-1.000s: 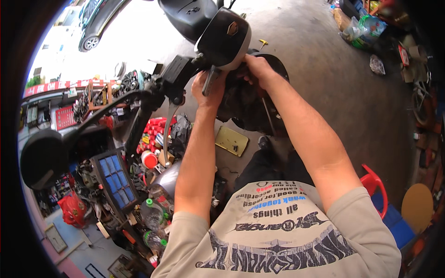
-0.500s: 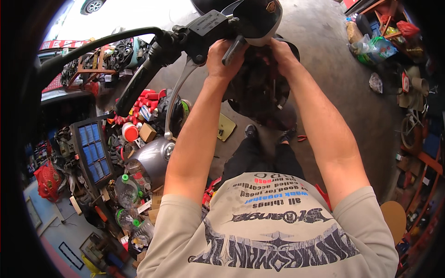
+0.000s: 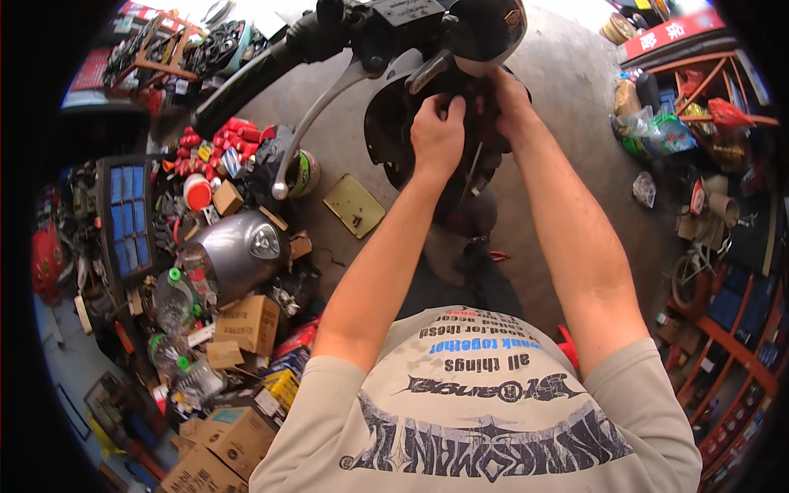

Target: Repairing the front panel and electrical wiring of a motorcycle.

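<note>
My left hand point(image 3: 438, 135) is closed, thumb and fingers pressed together over the dark inside of a black shell point(image 3: 385, 123) at the front of a motorbike or scooter. Whatever it pinches is too small and dark to make out. Just to its right, my right hand point(image 3: 513, 103) reaches up under a dark rounded housing point(image 3: 486, 34) with a pale lower edge. Its fingertips are partly hidden there. To the left runs the handlebar with a black grip point(image 3: 246, 86) and a silver lever point(image 3: 316, 119). A thin rod-like part point(image 3: 475, 164) shows inside the shell between my forearms.
On the floor lies a yellowish tray point(image 3: 353, 201) with small dark bits. Red-handled pliers point(image 3: 498, 255) rest near my feet. Left are a silver fairing point(image 3: 238, 251), plastic bottles point(image 3: 174, 300) and cardboard boxes point(image 3: 246, 324). Orange shelving point(image 3: 731, 345) stands at right.
My left hand has come away from beside the housing, down and right into the shell's opening. My right hand stays by the housing. The view has shifted, bringing more boxes into sight at left.
</note>
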The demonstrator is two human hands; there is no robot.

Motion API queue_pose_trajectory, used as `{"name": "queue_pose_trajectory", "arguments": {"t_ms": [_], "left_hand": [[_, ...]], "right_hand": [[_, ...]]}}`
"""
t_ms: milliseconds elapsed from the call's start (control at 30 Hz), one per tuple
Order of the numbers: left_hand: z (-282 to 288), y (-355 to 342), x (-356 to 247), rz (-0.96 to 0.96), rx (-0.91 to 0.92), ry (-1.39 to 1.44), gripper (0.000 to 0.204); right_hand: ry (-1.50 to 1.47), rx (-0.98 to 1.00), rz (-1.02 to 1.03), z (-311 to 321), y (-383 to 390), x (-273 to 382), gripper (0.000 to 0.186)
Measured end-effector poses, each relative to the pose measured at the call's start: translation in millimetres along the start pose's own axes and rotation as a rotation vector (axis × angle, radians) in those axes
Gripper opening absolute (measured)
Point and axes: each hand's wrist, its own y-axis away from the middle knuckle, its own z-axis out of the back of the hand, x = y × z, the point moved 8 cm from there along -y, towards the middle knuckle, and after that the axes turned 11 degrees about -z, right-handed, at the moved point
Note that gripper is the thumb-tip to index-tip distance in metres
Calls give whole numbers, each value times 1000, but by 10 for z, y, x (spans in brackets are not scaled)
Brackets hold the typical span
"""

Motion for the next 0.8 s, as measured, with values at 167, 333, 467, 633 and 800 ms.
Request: {"name": "queue_pose_trajectory", "arguments": {"t_ms": [167,333,467,633,800], "left_hand": [[-462,-108,220,497,-87,523,44],[-408,-129,306,491,-277,490,45],[-430,-150,280,434,-267,613,41],[-468,-182,242,473,-190,657,42],[-343,-239,296,509,-176,432,41]], "right_hand": [[52,27,21,71,-59,50,32],[76,48,31,31,-37,61,35],[74,54,12,-25,-2,76,31],[36,74,-44,-19,-23,74,27],[84,99,-19,-26,-39,16,25]]}}
